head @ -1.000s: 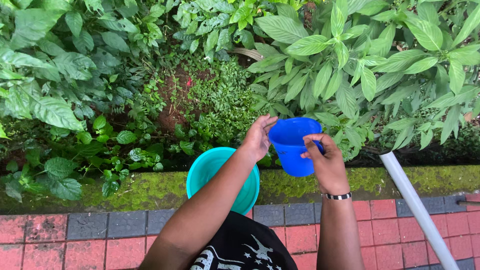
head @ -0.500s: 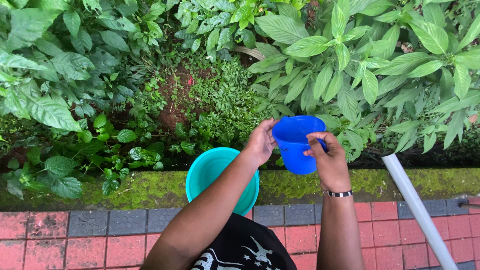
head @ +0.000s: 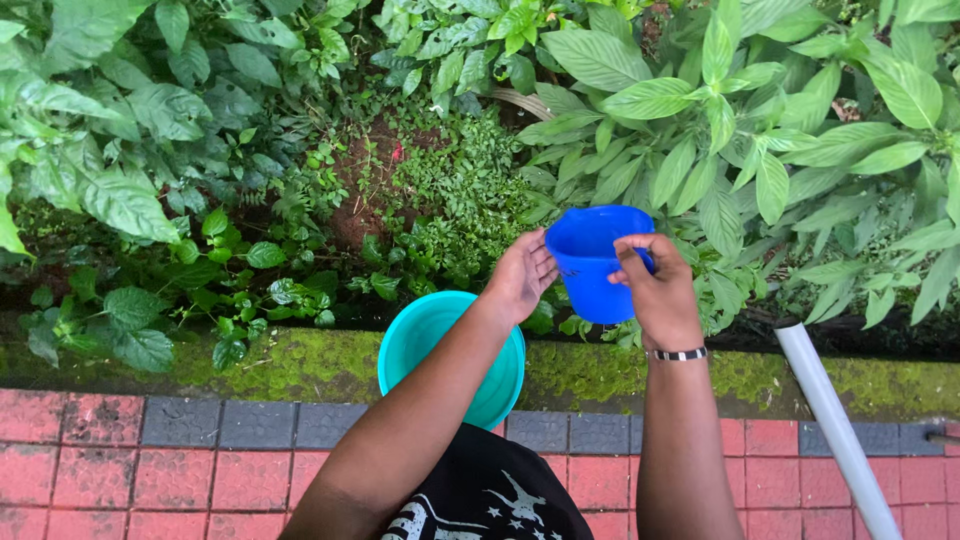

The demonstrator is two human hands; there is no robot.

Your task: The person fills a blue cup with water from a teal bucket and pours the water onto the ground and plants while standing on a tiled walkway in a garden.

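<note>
A person in a black printed shirt [head: 490, 500] stands on a red and grey brick path [head: 150, 460], both arms stretched out over a garden bed. Just beyond the path, a teal bucket [head: 440, 345] sits at the mossy kerb [head: 290, 365], partly hidden under the left forearm. A white pipe [head: 835, 430] slants across the bricks at near right. Above the kerb and to the right of the bucket, a blue jug [head: 590, 265] is held in the air, tipped toward the plants. The right hand [head: 660, 290], a black and white bracelet [head: 678, 353] on its wrist, has its fingers clenched around the jug's right side, thumb over the rim. The left hand [head: 520, 275] rests against the jug's left wall, fingers half curled and loose rather than gripping. Farther off, low weeds [head: 455, 200] ring a patch of bare soil [head: 355, 200], with broad-leaved shrubs [head: 720, 120] filling the far right and far left.
</note>
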